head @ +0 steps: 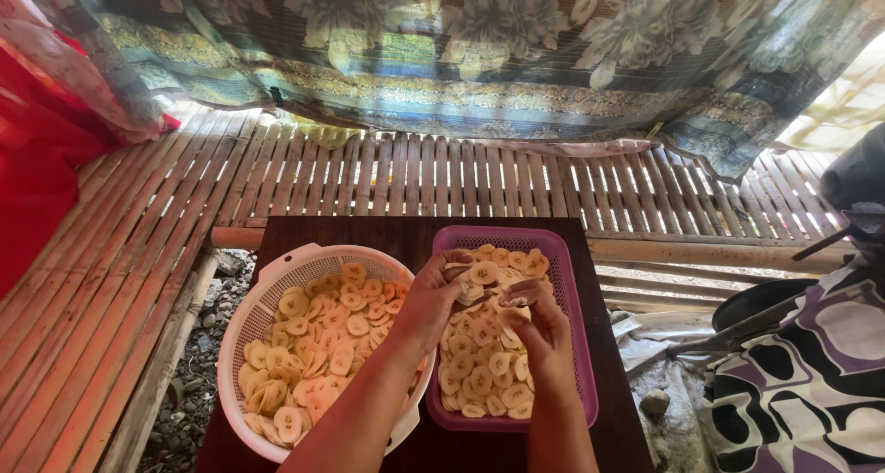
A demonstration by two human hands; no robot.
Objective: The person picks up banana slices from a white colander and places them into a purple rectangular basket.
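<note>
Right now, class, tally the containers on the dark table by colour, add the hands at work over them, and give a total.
White round basket: 1
Purple rectangular tray: 1
Hands, left hand and right hand, both holding banana slices: 2
Total: 4

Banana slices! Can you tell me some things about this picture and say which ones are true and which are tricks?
1. The purple tray is rectangular. True.
2. The white basket is empty. False: it holds a heap of yellow banana slices.
3. Both hands are over the white basket. False: the left hand and right hand are over the purple tray.
4. The two containers sit on a dark wooden table. True.
5. The bench behind is made of bamboo slats. True.
</note>
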